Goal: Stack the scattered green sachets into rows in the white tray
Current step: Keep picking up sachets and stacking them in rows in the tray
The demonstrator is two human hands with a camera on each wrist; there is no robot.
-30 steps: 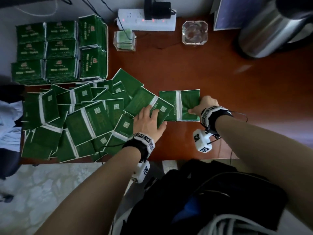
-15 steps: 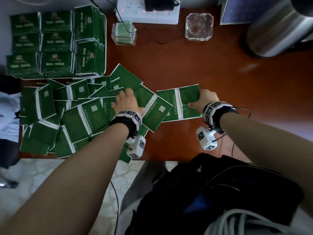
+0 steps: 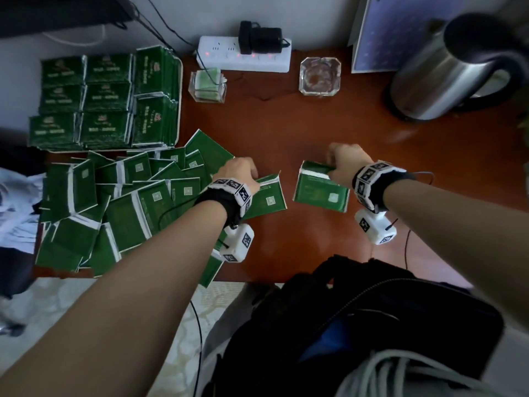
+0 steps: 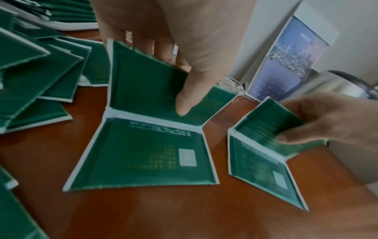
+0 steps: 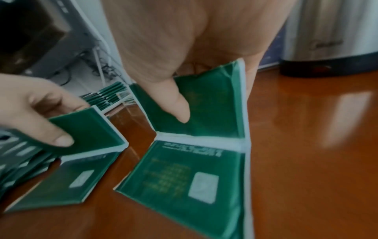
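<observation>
A white tray [image 3: 179,90] at the back left holds rows of stacked green sachets [image 3: 108,101]. In front of it, several loose green sachets [image 3: 128,202] lie in a heap. My left hand [image 3: 249,173] pinches the far half of a joined sachet pair [image 3: 267,197], folded upward at its white seam [image 4: 151,118]. My right hand [image 3: 333,164] pinches a second pair [image 3: 317,193] the same way, thumb [image 5: 175,103] on the raised half. The near half of each pair lies on the table.
The brown table [image 3: 300,127] carries a power strip [image 3: 217,57], a clear holder [image 3: 207,85], a glass ashtray [image 3: 320,76] and a steel kettle [image 3: 446,70] along the back. A black bag [image 3: 357,325] sits at the front edge.
Both flat sachet pairs now have their far halves lifted and folded up at the seam. The left hand has come off the heap onto its pair, and the two pairs now lie apart.
</observation>
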